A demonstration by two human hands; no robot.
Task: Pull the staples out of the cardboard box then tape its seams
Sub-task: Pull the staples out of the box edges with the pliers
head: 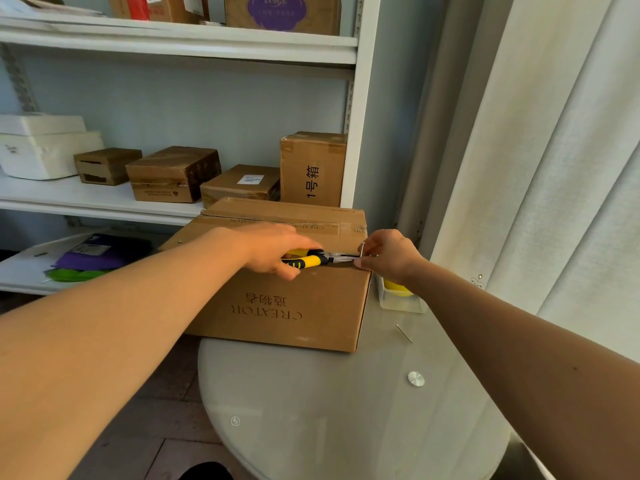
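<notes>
At the centre of the frame a brown cardboard box (287,306) printed with "CREATOR" lies flat on a round glass table (346,410), its far end reaching toward a white shelf unit (360,133). Over the box's top seam, near its right edge, the left hand (273,251) curls its fingers round the yellow-and-black handles of a pair of pliers (311,259), whose dark nose points right along the seam. Meeting the nose from the right side of the frame, the right hand (388,256) pinches a bent metal staple (362,251) between thumb and fingertips; one leg of it stands up just above the box edge. Whether the pliers' tips touch the staple cannot be told. A small round metal stud (179,241) sits on the box's left flap, well apart from the hands. Just beyond the box's right edge, partly behind the right wrist, stands a clear plastic container (398,299) with something yellow in it. Lower right of that, a thin metal pin (404,333) lies loose on the glass, and further down a round silver fitting (416,379) is set in the tabletop. On the middle shelf behind, several smaller cardboard boxes (173,173) stand in a row, with white foam pieces (45,147) at the far left. Purple and green sheets (90,258) lie on the lower shelf at the left. Pale curtains (554,150) hang down the right side.
</notes>
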